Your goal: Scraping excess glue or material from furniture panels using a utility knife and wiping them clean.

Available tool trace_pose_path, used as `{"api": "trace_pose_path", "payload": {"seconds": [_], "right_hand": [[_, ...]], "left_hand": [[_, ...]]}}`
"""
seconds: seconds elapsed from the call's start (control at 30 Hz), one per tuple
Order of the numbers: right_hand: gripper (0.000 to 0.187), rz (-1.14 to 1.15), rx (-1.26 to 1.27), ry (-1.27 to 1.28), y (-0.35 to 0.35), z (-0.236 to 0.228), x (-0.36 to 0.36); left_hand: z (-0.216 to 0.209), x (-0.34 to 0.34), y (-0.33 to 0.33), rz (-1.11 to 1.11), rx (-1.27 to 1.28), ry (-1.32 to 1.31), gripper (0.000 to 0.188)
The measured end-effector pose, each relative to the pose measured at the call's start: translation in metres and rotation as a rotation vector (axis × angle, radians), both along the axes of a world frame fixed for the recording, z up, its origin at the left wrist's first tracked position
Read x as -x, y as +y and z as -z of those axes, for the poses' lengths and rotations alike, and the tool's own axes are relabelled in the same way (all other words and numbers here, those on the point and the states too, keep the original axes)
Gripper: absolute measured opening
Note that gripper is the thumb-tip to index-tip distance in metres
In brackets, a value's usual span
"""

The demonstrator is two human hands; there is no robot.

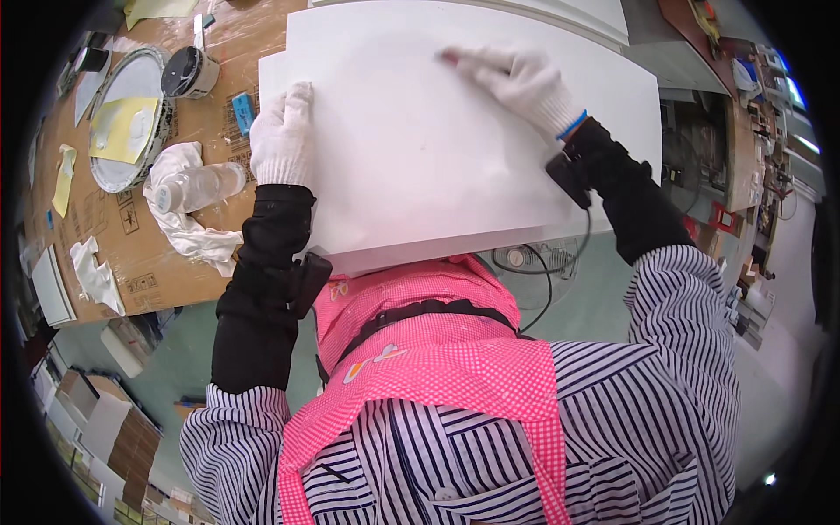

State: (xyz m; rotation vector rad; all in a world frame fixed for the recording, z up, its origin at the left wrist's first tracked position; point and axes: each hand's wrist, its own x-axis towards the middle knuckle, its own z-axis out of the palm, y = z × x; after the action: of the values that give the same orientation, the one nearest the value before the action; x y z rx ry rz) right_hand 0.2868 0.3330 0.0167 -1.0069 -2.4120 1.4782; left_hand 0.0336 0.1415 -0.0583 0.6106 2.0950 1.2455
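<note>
Brown cardboard [179, 293] covers the work surface at left, with a white panel [385, 157] lying at its right, just in front of the pink apron [437, 367]. The left hand [284, 136] lies on the panel's left edge, fingers together, gripping nothing loose; were its pressure to ease, the panel might slide. The right hand [529, 83] has its fingers drawn together over the face; blur hides whether the reddish tip [450, 57] is something held. Its wrist cable [588, 226] could snag, and the left sleeve [273, 254] might knock the bottle [206, 185].
</note>
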Motion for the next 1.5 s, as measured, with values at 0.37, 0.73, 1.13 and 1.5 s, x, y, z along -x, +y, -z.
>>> {"api": "trace_pose_path", "payload": {"seconds": [0.37, 0.73, 1.13, 1.5], "right_hand": [[0.037, -0.053, -0.459, 0.147, -0.092, 0.011, -0.091], [0.034, 0.191, -0.43, 0.124, -0.187, -0.006, -0.066], [0.02, 0.413, -0.487, -0.025, -0.241, -0.013, -0.046], [0.017, 0.652, -0.505, -0.102, -0.262, 0.003, -0.052]], "left_hand": [[0.004, -0.003, 0.004, 0.003, 0.029, 0.026, 0.058], [0.013, 0.005, 0.002, 0.026, -0.013, 0.083, 0.059], [-0.025, 0.023, 0.002, 0.403, 0.2, 0.322, 0.065], [-0.081, 0.034, -0.002, 0.785, 0.537, 0.934, 0.057]]}}
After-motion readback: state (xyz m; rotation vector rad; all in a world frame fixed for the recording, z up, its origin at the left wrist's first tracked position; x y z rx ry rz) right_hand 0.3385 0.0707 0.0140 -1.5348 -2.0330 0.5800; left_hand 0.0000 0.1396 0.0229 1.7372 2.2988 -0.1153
